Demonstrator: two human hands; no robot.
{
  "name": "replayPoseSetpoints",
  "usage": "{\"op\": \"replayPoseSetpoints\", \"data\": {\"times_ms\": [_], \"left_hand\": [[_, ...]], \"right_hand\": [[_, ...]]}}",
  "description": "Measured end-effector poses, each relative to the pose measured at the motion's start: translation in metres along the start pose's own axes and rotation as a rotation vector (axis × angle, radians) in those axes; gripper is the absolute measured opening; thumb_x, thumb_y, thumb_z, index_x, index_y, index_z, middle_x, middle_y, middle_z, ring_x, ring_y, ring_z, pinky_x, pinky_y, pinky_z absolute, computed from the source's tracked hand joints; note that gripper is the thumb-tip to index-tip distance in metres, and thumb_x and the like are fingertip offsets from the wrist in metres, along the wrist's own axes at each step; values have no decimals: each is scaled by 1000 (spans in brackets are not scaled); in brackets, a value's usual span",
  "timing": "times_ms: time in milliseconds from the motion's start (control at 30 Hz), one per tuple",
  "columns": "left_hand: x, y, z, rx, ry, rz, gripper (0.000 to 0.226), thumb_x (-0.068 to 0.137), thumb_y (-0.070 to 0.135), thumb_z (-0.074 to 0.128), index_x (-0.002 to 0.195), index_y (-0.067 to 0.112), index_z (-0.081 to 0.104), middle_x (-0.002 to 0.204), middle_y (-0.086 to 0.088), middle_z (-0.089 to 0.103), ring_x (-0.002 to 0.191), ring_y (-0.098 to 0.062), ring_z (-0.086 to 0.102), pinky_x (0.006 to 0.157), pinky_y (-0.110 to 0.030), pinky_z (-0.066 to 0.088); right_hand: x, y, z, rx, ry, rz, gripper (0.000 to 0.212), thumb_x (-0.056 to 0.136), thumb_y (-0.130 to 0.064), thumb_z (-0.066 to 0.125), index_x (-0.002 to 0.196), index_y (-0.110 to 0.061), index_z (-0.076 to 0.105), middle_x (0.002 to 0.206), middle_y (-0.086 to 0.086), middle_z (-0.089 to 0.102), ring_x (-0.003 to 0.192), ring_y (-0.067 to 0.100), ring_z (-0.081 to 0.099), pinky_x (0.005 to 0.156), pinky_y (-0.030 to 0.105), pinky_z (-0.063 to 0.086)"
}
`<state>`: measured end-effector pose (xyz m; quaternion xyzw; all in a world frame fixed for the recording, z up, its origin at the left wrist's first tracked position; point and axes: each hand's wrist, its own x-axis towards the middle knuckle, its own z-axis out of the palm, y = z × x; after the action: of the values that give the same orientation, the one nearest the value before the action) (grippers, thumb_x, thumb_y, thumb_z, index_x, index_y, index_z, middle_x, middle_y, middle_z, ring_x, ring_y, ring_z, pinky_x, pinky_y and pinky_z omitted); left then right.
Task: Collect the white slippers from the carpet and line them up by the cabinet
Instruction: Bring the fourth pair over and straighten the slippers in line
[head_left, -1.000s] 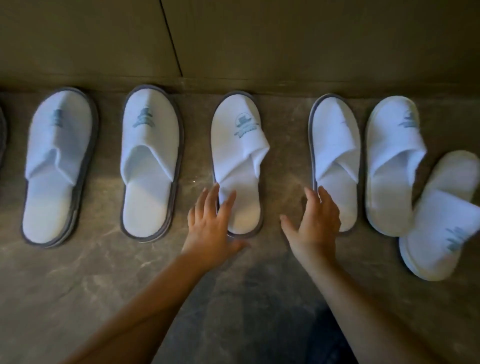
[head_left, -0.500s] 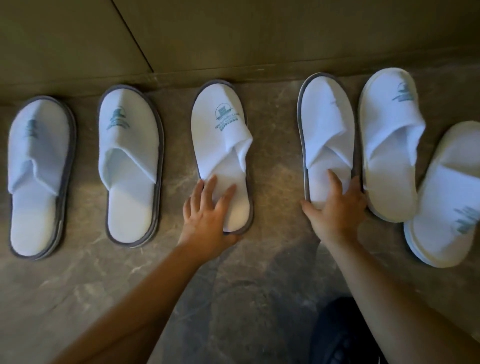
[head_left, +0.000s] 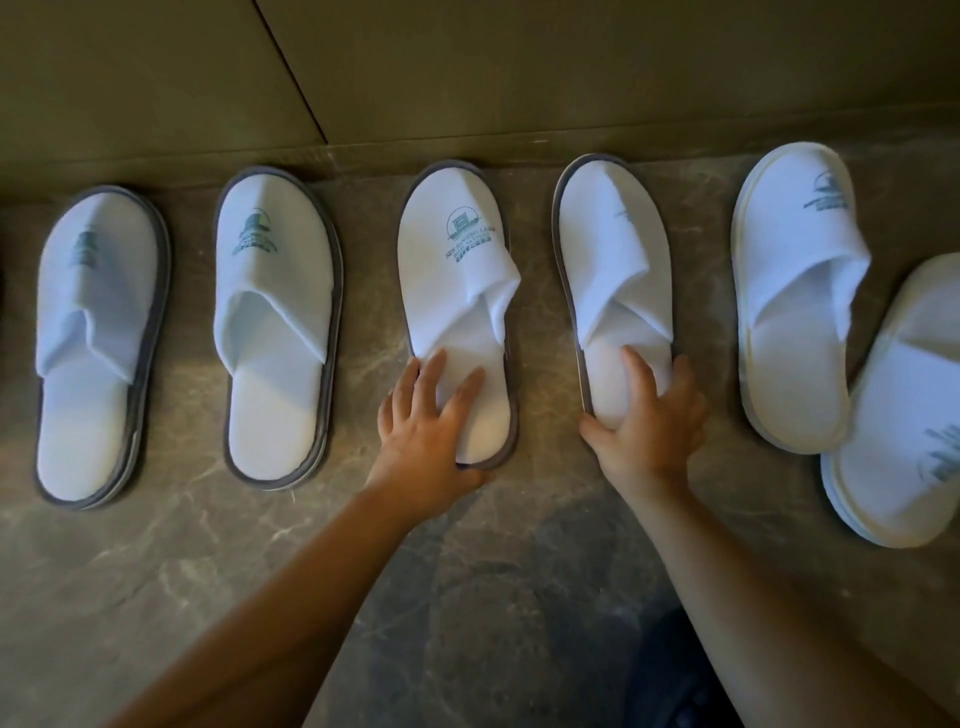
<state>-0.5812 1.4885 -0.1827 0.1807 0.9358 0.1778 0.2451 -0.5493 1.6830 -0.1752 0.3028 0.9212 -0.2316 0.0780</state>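
Observation:
Several white slippers lie in a row on the stone floor, toes toward the cabinet (head_left: 467, 78). My left hand (head_left: 426, 431) lies over the heel of the third grey-edged slipper (head_left: 457, 270), fingers on the insole and thumb at the heel edge. My right hand (head_left: 649, 421) grips the heel of the fourth grey-edged slipper (head_left: 608, 260), thumb against its left rim. Left of them are two more grey-edged slippers (head_left: 93, 338) (head_left: 275, 322). To the right, a cream-edged slipper (head_left: 795, 291) stands straight, and another cream-edged slipper (head_left: 904, 415) lies slanted, overlapping its heel.
The cabinet's base strip (head_left: 363, 161) runs along the slippers' toes. Brown marbled floor (head_left: 208, 545) stretches toward me. A dark piece of my clothing (head_left: 675, 675) shows at the bottom between my arms.
Both hands came down from hovering onto the heels of the third and fourth slippers. The fourth slipper has slid left, closer to the third.

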Motion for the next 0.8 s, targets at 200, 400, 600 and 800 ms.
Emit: {"op": "replayPoseSetpoints", "data": {"times_ms": [200, 400, 600, 800], "left_hand": [[0, 0, -1, 11, -17, 3, 101, 66, 48, 70, 141, 32, 6, 153, -5, -9, 137, -24, -17, 112, -54, -1], [0, 3, -8, 24, -37, -34, 104, 63, 54, 69, 141, 32, 4, 154, -6, -9, 140, -31, -13, 112, -55, 1], [-4, 39, -38, -16, -5, -23, 84, 74, 50, 61, 141, 27, 15, 155, -3, 7, 142, -29, 3, 114, -51, 7], [1, 128, -78, -49, -47, 144, 73, 79, 41, 61, 138, 23, 23, 151, -4, 23, 138, -28, 23, 112, -44, 23]], "right_hand": [[-2, 2, 1, 6, 5, 10, 76, 67, -28, 75, 131, -26, 34, 145, 21, 21, 128, 41, 21, 101, 57, 28], [-2, -4, -8, -74, -47, 9, 78, 73, -41, 68, 136, -27, 25, 149, 18, 16, 132, 39, 19, 103, 55, 26], [-10, 0, -75, -46, -2, -58, 62, 77, -40, 65, 127, -13, 42, 130, 14, 52, 118, 30, 48, 99, 43, 41], [-13, 47, -190, -197, -3, -10, 48, 79, -28, 63, 118, -7, 47, 119, 20, 55, 109, 37, 49, 88, 41, 41]]}}
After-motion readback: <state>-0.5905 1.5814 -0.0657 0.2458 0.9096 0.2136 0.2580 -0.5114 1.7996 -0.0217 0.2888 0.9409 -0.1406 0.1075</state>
